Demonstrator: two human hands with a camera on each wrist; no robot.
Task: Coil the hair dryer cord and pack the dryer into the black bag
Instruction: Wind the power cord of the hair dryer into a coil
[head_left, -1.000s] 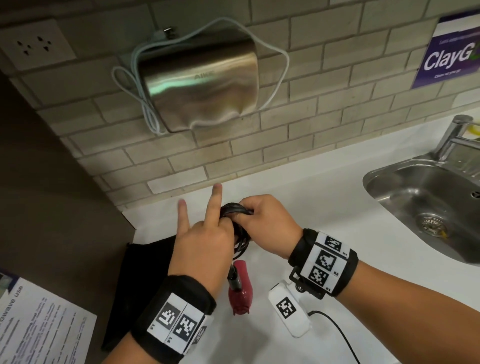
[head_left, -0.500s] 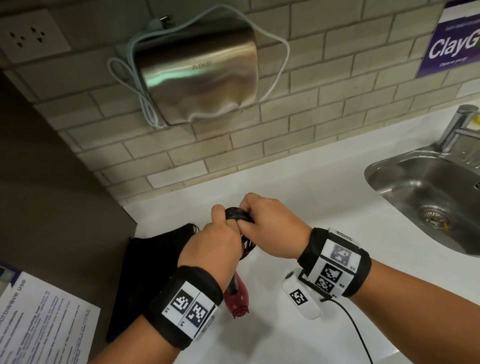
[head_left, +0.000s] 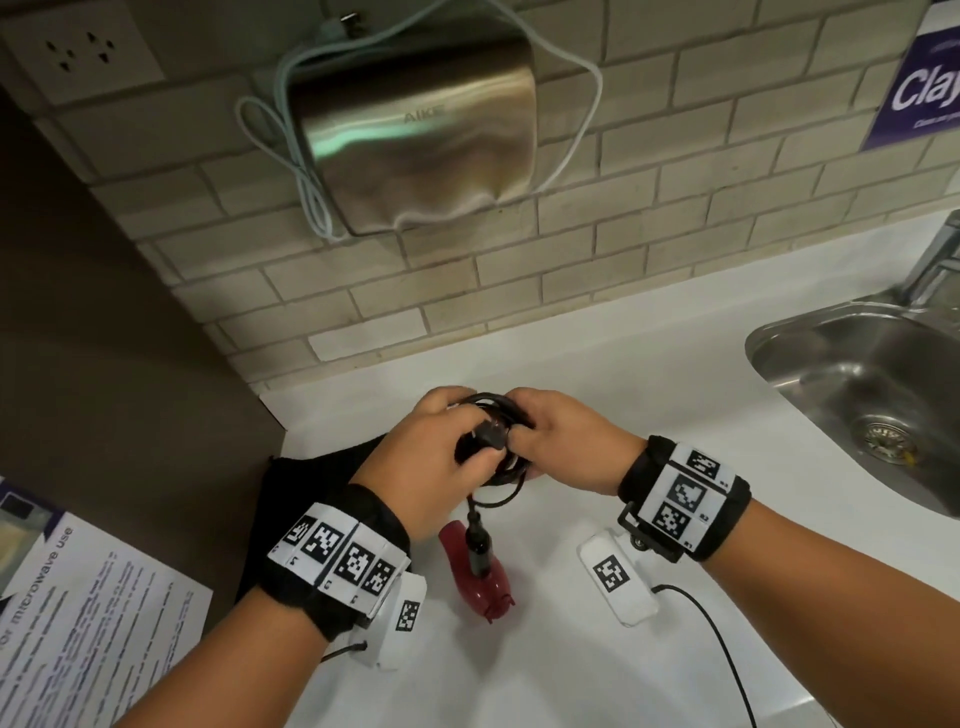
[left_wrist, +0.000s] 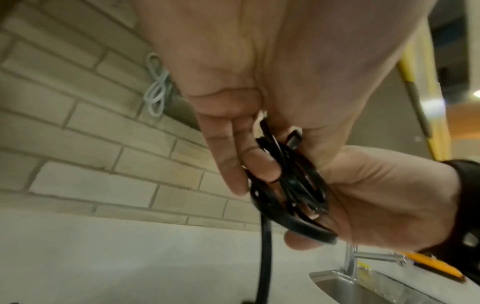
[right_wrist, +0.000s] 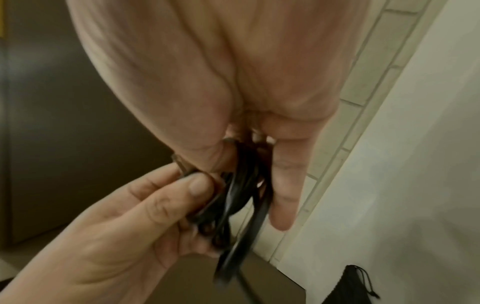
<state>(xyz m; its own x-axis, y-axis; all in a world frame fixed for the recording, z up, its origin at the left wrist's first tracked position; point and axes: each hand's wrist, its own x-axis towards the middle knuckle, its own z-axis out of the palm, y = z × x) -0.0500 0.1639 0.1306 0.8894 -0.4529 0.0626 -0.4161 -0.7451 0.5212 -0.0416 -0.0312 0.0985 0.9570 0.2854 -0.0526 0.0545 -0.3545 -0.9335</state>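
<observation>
Hair dryer cord (head_left: 493, 441): black coil held by both hands, centre of the head view, above the white counter (head_left: 597, 364).
Left hand (head_left: 426, 467) has fingers curled round the coil's left side, thumb and fingertips pinching the plug (head_left: 485, 439) against the loops; left-wrist view shows the plug (left_wrist: 293, 140) tucked at the thumb. Right hand (head_left: 566, 447) grips the coil's right side, fingers wrapped over the loops (right_wrist: 244, 185). One strand drops from the coil to the red hair dryer (head_left: 480, 577), which lies on the counter just below the hands, lower centre. Black bag (head_left: 311, 483) lies flat on the counter, left of centre, partly under the left wrist. Steel sink (head_left: 857, 395) at right edge, wall hand dryer (head_left: 415, 135) top centre, printed sheet (head_left: 78, 623) lower left.
</observation>
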